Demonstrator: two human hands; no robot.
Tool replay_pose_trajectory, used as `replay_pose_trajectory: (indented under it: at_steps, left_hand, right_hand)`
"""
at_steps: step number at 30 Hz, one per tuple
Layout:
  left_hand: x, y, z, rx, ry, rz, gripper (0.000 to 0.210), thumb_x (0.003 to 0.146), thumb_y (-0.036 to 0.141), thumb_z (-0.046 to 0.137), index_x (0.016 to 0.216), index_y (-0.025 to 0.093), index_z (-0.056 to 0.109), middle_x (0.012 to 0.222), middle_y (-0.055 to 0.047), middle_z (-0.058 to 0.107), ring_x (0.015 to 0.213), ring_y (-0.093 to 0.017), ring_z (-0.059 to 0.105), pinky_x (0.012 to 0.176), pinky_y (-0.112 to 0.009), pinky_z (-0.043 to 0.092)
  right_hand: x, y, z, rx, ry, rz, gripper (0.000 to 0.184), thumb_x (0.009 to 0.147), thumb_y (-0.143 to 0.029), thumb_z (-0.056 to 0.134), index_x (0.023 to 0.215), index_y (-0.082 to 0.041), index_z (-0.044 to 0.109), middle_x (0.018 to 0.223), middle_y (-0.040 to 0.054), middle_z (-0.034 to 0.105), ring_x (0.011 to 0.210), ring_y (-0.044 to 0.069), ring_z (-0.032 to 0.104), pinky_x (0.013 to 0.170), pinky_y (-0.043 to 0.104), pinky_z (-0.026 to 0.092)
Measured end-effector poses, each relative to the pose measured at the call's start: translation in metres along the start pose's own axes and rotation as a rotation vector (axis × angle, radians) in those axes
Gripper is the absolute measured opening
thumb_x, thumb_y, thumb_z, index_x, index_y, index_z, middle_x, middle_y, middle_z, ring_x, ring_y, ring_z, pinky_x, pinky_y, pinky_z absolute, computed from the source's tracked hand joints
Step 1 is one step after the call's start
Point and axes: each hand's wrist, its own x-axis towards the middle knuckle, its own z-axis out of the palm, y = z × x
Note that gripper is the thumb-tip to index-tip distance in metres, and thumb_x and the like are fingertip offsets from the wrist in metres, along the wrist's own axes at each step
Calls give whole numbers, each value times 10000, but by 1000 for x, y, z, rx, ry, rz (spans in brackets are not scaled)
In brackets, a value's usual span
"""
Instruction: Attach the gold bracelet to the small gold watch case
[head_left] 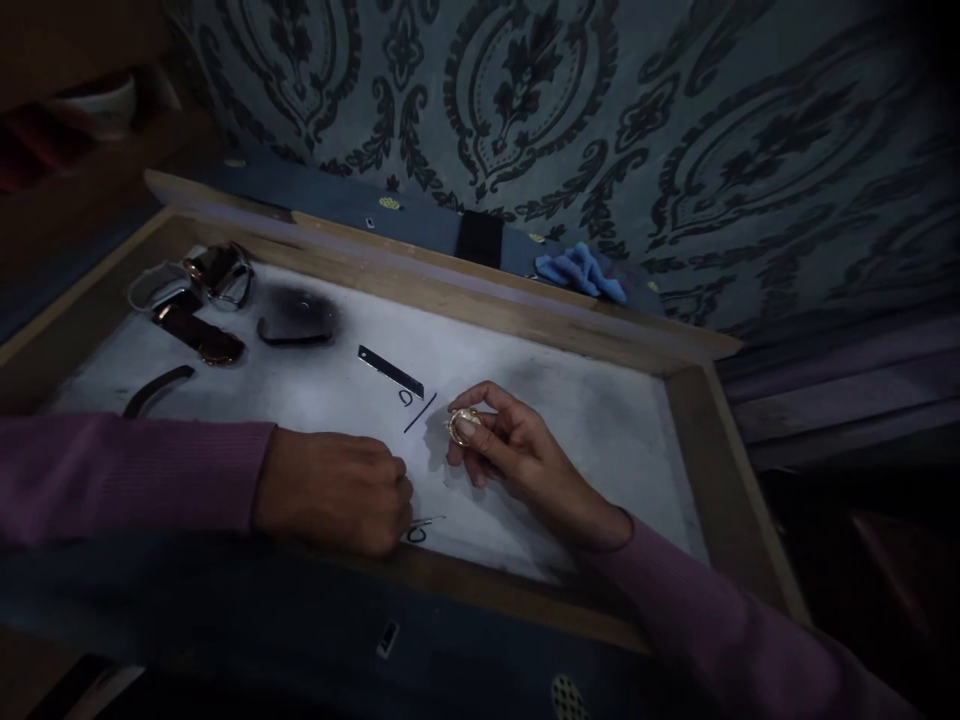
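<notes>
My right hand [517,450] pinches a small round gold-coloured watch case [463,428] between thumb and fingers, holding it above the white tray floor. My left hand [337,490] is closed over the near edge of the tray, knuckles up; its fingertips and anything in them are hidden. Just past its knuckles a thin metal tip [429,521] shows, and I cannot tell whether it is held. A small dark ring [416,536] lies beside that tip. Between and beyond the hands are a flat blade [391,372], a thin dark pin [420,412] and another small ring [405,398].
A wooden-rimmed tray [694,450] surrounds the work. At its far left lie several wristwatches [199,335], a dark curved strap [294,335] and another strap piece [157,388]. Behind the rim are a blue cloth [581,272] and a black flat item [480,238].
</notes>
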Motion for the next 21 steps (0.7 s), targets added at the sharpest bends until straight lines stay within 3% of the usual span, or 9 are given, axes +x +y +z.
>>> replay_pose_trajectory:
  at_steps: [5,9,11,16,21]
  left_hand:
    - [-4,1,6,-64,12,-120,182,791,15,568,727,176,626,707,-76,663,577,-193,545,491,-322,330]
    - [-11,-10,12,-258,143,-221,178,772,-10,521,749,158,577,727,-49,647,591,-164,538,541,-288,370]
    - [-12,-20,11,-514,247,-337,162,789,17,495,747,161,558,696,-9,612,596,-135,526,557,-255,376]
    - [-2,-38,8,-1430,457,-595,87,786,238,580,762,154,574,584,39,563,531,-100,524,519,-206,412]
    - [6,-42,20,-1756,548,-613,157,715,281,687,723,139,620,558,30,607,497,-93,553,494,-198,425]
  right_hand:
    - [-1,-1,0,49,-21,6,185,916,-348,599,957,-188,515,680,-7,648,462,69,481,435,206,304]
    - [-1,-1,0,102,-21,26,217,913,-376,602,964,-189,505,684,-13,650,436,56,468,419,189,267]
    - [0,-1,0,128,-27,41,241,906,-392,609,979,-190,499,678,-16,652,422,55,461,409,185,242]
    - [1,1,1,155,-45,51,275,893,-429,622,913,-184,498,669,-5,659,426,59,484,399,182,213]
    - [1,2,4,168,-68,90,274,889,-419,634,873,-181,500,672,1,668,450,63,526,430,175,263]
